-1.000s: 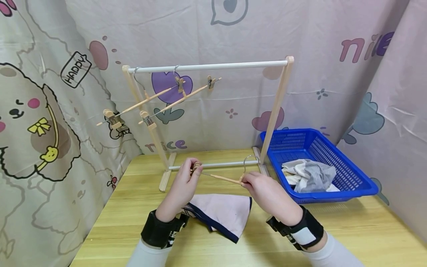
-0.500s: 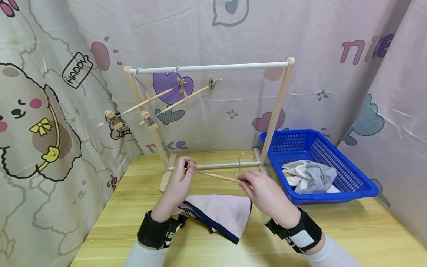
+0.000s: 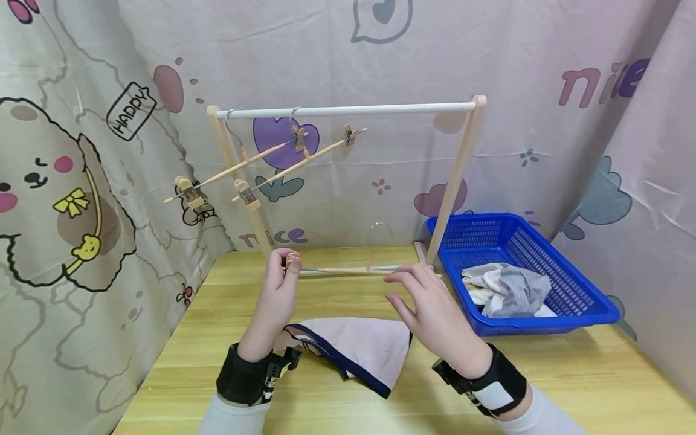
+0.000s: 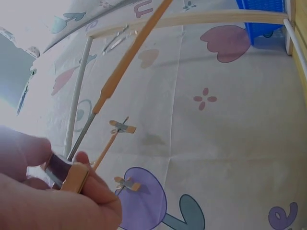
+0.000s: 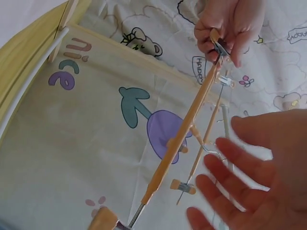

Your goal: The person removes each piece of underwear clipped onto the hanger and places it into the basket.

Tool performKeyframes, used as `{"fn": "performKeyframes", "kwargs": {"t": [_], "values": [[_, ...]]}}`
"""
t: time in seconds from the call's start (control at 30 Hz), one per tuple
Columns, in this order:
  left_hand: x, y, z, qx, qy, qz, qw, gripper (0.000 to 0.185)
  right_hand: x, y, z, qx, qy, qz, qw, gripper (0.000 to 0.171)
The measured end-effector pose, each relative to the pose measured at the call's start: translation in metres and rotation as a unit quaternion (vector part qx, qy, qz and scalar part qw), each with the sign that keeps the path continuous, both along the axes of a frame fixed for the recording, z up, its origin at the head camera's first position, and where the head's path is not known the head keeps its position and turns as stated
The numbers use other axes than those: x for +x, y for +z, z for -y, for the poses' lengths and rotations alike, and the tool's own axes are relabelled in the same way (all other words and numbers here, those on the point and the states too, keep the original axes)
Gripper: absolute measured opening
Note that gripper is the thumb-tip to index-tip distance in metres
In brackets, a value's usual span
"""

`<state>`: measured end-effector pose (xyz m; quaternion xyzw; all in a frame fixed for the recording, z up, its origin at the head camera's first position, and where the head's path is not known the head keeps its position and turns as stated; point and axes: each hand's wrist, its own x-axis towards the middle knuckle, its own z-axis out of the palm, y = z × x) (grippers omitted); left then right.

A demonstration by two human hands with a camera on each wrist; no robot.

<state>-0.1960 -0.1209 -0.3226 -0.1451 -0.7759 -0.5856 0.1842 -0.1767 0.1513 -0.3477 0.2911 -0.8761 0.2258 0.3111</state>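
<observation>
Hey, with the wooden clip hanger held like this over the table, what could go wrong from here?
1. Only the left hand pinches the wooden clip hanger, by its end clip; the right hand is open beside it. The hanger may swing or drop.
2. The pink, navy-edged cloth lies crumpled on the wooden table, so clipping it on may go askew.
</observation>
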Motion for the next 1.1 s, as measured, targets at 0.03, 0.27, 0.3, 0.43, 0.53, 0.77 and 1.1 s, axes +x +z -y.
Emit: {"fn": "performKeyframes", "kwargs": {"t": [0.03,0.27,0.3,0.43,0.53,0.77,1.1], "values": [[-0.001,0.001,0.001,0.009,0.006,0.0,0.9999,0.019,0.0,0.0,0.0,-0.001,0.012,-0.014,1.0,0.028],[-0.001,0.002,0.004,0.053,0.044,0.011,0.9976,0.024,-0.001,-0.007,0.005,0.029,0.075,-0.041,0.996,0.03],[-0.001,0.003,0.004,0.062,0.047,0.011,0.9969,0.024,-0.001,-0.008,0.005,0.036,0.08,-0.036,0.996,0.029],[0.001,0.005,0.003,0.1,0.05,0.008,0.9937,0.024,-0.002,-0.012,0.009,0.069,0.095,-0.016,0.993,0.029],[0.002,0.006,0.003,0.124,0.047,0.006,0.9911,0.024,-0.004,-0.015,0.012,0.101,0.113,0.0,0.988,0.034],[0.003,0.007,0.004,0.152,0.047,0.003,0.9872,0.022,-0.009,-0.025,0.017,0.234,0.161,0.114,0.952,0.073],[0.003,0.006,0.004,0.162,0.054,-0.005,0.9853,0.019,-0.031,-0.04,0.044,0.363,0.225,0.224,0.876,0.113]]}}
